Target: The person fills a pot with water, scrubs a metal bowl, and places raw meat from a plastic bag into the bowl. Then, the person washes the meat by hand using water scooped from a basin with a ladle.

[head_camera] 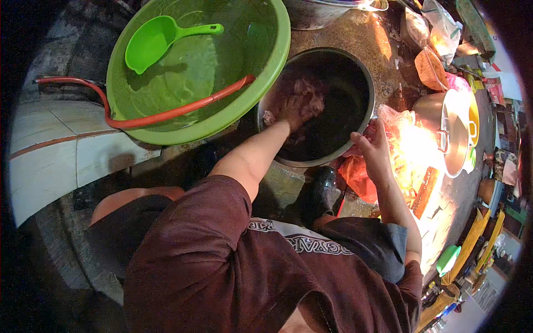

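A large dark-walled metal pot [363,95] stands on the floor in front of me. My left hand [292,114] reaches down inside it and touches pale pieces of what looks like raw meat [310,98]. Shadow and blur hide how its fingers close. One smaller piece of meat [268,118] lies near the pot's left wall. My right hand [377,143] is at the pot's right rim, with the thumb over the edge and the fingers along the outside. Behind that hand are crumpled red plastic bags [360,177], partly covered by the hand and forearm.
Left of the pot is a wide green basin [280,50] of water, with a green dipper [152,45] and a red hose [179,111] in it. Another metal pot [320,14] stands beyond. Right are an aluminium pot [433,104], a piece of wood [424,191] and plastic bags [443,31].
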`<state>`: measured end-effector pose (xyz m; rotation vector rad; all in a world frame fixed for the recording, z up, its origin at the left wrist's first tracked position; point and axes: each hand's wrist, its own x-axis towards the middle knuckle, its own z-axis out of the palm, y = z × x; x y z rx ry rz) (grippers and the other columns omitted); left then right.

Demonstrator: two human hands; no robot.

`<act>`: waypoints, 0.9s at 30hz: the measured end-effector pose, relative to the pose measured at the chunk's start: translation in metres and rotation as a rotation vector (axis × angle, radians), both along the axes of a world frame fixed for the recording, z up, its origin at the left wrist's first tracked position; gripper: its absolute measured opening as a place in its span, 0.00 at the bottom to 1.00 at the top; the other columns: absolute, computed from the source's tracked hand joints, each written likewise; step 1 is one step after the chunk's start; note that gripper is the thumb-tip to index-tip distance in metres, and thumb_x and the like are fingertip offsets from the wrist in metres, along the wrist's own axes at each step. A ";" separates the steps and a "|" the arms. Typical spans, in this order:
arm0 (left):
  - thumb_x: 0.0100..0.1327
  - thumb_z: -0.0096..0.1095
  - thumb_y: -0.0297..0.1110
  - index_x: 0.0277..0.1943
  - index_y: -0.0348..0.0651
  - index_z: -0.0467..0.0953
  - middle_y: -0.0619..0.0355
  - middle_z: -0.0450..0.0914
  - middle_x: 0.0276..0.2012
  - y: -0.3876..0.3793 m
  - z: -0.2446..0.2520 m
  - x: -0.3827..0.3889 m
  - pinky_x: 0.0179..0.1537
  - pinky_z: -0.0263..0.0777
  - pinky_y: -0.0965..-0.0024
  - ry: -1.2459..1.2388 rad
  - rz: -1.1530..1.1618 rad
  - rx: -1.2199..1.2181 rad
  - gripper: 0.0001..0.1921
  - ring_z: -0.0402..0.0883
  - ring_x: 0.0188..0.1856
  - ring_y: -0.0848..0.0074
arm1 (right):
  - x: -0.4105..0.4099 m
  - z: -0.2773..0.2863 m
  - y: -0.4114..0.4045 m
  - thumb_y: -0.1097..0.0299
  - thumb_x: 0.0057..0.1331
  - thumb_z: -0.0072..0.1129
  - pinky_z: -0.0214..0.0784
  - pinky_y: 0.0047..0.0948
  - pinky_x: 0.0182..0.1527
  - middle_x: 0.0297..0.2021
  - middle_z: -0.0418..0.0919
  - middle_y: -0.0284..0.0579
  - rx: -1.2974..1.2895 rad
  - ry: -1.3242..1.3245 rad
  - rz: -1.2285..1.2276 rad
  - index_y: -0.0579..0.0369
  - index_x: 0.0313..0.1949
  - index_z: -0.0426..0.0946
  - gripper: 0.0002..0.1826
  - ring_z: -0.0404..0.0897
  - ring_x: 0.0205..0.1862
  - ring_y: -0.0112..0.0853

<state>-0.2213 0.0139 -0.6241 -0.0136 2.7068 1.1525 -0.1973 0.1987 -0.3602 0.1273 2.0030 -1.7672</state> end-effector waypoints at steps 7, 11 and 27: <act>0.60 0.53 0.49 0.67 0.57 0.52 0.47 0.54 0.65 -0.001 -0.021 0.002 0.63 0.51 0.52 0.057 0.142 0.081 0.34 0.53 0.65 0.52 | -0.003 -0.002 -0.008 0.77 0.62 0.52 0.80 0.33 0.30 0.41 0.71 0.51 0.026 0.015 0.075 0.58 0.48 0.55 0.19 0.77 0.38 0.35; 0.59 0.56 0.45 0.67 0.55 0.51 0.47 0.52 0.66 0.000 -0.010 0.002 0.63 0.51 0.51 0.142 0.155 0.179 0.35 0.54 0.65 0.51 | 0.000 0.003 -0.014 0.75 0.62 0.52 0.80 0.30 0.31 0.39 0.72 0.49 0.004 0.038 0.083 0.59 0.49 0.55 0.19 0.79 0.36 0.34; 0.54 0.64 0.44 0.68 0.46 0.45 0.44 0.47 0.66 -0.024 0.032 0.000 0.61 0.53 0.47 0.169 0.401 -0.070 0.44 0.51 0.64 0.44 | 0.001 0.007 -0.021 0.77 0.62 0.53 0.79 0.31 0.29 0.40 0.72 0.51 0.030 0.030 0.110 0.59 0.46 0.53 0.19 0.76 0.38 0.36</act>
